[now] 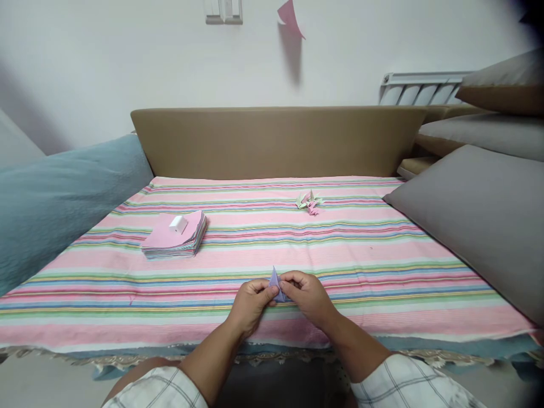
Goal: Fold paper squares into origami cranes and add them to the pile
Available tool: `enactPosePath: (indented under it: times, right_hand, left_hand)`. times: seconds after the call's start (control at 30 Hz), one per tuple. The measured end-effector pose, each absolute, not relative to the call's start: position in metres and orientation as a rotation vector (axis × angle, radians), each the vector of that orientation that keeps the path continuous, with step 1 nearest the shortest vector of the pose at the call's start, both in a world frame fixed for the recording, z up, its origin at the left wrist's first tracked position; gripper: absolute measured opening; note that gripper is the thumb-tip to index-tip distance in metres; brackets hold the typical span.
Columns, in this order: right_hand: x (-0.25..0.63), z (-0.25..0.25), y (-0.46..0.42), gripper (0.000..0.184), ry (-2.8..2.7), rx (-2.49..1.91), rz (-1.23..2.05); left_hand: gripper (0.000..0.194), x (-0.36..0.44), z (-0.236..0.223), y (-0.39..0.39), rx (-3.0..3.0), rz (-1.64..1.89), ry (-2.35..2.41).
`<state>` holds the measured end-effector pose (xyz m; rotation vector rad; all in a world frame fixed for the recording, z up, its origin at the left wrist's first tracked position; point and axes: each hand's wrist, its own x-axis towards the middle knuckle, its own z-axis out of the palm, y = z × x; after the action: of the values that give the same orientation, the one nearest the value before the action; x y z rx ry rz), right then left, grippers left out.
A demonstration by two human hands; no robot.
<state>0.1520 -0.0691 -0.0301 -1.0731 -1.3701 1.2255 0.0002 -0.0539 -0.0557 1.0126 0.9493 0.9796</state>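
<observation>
While I leaned over the pink, white, blue and green striped cloth [238, 255], my left hand [251, 303] and my right hand [309, 294] were nearly together close to its front edge, thumbs and fingers closed on either side of a small, pointed, folded piece of purple paper [276, 286]. Its thin tip stuck up between my fingers, pointing away from me.

Farther off to the left, a thick stack of square pink, white and bluish paper sheets [161, 232] lay on the cloth, with a small white block [178, 224] resting on top. Right of centre, near the back, sat a little cluster of folded pink and pale green paper [310, 202].

A long brown padded backrest [272, 141] ran behind the cloth, with a blue textured cushion [76, 192] at the left and grey and brown cushions [476, 209] piled at the right. On the white wall [127, 51] above were a pale switch panel [223, 11] and a curled pink paper piece [290, 20]; a white radiator [420, 88] showed behind the backrest's right end.
</observation>
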Motion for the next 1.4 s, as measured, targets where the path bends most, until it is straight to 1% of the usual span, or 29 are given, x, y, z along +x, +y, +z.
enactPosePath:
  times: [0.43,0.83,1.17,1.4]
  right_hand:
    - [0.153,-0.032,-0.067,0.022,-1.285,-1.136,1.259]
    - [0.151,-0.035,-0.068,0.019,-1.307,-1.131,1.211]
    - [0.150,-0.034,-0.069,0.022,-1.298,-1.099,1.187]
    - [0.150,-0.041,-0.066,0.025,-1.272,-1.042,1.278]
  left_hand:
    - [0.027,0.000,-0.055,-0.055,1.027,0.978,0.958]
    - [0.027,0.003,-0.052,-0.057,0.979,1.013,0.942]
    - [0.028,0.003,-0.048,-0.058,1.042,0.998,0.908]
    - [0.029,0.005,-0.037,-0.061,1.031,0.964,0.917]
